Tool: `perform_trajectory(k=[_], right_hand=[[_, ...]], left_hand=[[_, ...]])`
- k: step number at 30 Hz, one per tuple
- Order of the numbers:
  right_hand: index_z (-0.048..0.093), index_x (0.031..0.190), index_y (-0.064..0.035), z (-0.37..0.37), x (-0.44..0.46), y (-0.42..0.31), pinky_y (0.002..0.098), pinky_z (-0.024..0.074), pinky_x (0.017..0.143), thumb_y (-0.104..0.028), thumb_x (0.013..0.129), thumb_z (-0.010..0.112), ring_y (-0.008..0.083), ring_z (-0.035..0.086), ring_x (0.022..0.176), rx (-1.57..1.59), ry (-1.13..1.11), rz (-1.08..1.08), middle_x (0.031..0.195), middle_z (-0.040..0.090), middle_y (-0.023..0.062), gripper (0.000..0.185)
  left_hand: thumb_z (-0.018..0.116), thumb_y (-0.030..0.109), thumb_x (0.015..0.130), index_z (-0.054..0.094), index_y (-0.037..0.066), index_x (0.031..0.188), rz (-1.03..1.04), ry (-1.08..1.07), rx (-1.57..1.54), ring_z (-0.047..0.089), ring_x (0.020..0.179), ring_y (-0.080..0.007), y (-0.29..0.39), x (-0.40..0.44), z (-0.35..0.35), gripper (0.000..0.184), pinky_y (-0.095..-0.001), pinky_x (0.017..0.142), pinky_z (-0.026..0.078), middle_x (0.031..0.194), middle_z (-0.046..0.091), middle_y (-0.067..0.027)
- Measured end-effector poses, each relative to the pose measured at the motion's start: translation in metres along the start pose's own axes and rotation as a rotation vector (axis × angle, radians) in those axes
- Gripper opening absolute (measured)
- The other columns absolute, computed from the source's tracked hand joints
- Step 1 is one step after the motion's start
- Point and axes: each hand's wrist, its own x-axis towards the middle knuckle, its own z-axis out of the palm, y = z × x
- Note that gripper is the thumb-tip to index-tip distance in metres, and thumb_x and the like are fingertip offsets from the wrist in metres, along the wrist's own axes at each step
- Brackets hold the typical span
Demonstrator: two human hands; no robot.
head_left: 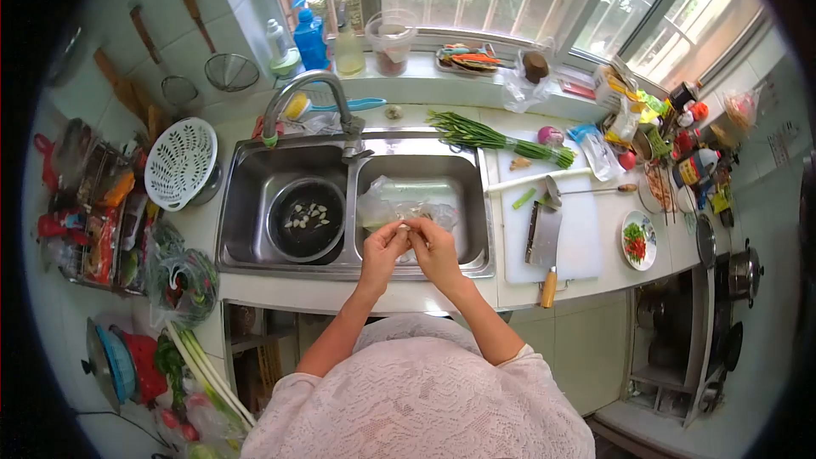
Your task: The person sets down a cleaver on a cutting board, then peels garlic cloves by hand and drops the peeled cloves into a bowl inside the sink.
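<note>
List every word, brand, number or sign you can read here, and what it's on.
None can be read.
Blue-and-white packet: any print too small and blurred.
Dark bottle with the pale label: too small to read.
Blue pump bottle: no legible lettering.

hands (385,249): 2, centre | sink basins (252,183): 2, centre-left | wire strainers (231,73): 2, upper left | faucet (308,78): 1, upper centre | cleaver (546,234): 1, right
</note>
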Motion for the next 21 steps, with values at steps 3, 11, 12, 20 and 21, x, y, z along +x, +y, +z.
perform_trajectory(k=[3, 11, 12, 20, 21], right_hand=[[0.055, 0.11, 0.0018, -0.004, -0.007, 0.004, 0.0301, 0.0505, 0.07, 0.005, 0.081, 0.058, 0.0198, 0.063, 0.081, 0.037, -0.041, 0.034, 0.092, 0.064, 0.0137, 0.03], [0.053, 0.111, 0.0025, -0.07, -0.04, 0.043, 0.0424, 0.0456, 0.08, -0.003, 0.071, 0.066, 0.037, 0.058, 0.091, -0.36, 0.14, 0.022, 0.1, 0.06, 0.0218, 0.042], [0.053, 0.11, 0.0023, -0.086, -0.047, 0.052, 0.0434, 0.044, 0.082, -0.004, 0.07, 0.066, 0.0375, 0.057, 0.093, -0.445, 0.19, 0.038, 0.101, 0.059, 0.0215, 0.042], [0.043, 0.122, 0.0006, -0.203, -0.129, 0.097, 0.0481, 0.0387, 0.088, -0.005, 0.072, 0.063, 0.0384, 0.045, 0.109, -1.053, 0.31, 0.49, 0.121, 0.045, 0.0223, 0.054], [0.042, 0.122, 0.0008, -0.21, -0.135, 0.1, 0.0468, 0.0392, 0.089, -0.005, 0.072, 0.062, 0.039, 0.046, 0.108, -1.033, 0.266, 0.566, 0.122, 0.044, 0.0228, 0.055]], left_hand=[[0.053, 0.011, 0.093, 0.06, -0.001, 0.109, 0.03, 0.107, 0.295, 0.06, 0.091, -0.0117, -0.004, 0.002, 0.0, 0.021, -0.0272, 0.084, 0.049, 0.101, 0.064, -0.0064], [0.055, 0.01, 0.089, 0.064, 0.001, 0.093, 0.372, 0.222, 0.927, 0.062, 0.076, -0.0158, 0.01, 0.04, -0.016, 0.014, -0.0278, 0.074, 0.048, 0.085, 0.064, -0.0109], [0.054, 0.011, 0.09, 0.061, 0.001, 0.099, 0.309, 0.161, 0.85, 0.061, 0.075, -0.0147, 0.014, 0.04, -0.011, 0.015, -0.0274, 0.072, 0.049, 0.088, 0.064, -0.0097], [0.054, 0.015, 0.091, 0.053, 0.0, 0.101, -0.11, -0.066, 0.298, 0.056, 0.063, -0.0111, -0.057, 0.045, 0.041, 0.018, -0.024, 0.058, 0.048, 0.073, 0.06, -0.0059], [0.056, 0.016, 0.09, 0.053, 0.0, 0.098, -0.305, -0.098, 0.23, 0.055, 0.06, -0.0105, -0.063, 0.045, 0.052, 0.017, -0.0232, 0.057, 0.047, 0.072, 0.059, -0.0054]])
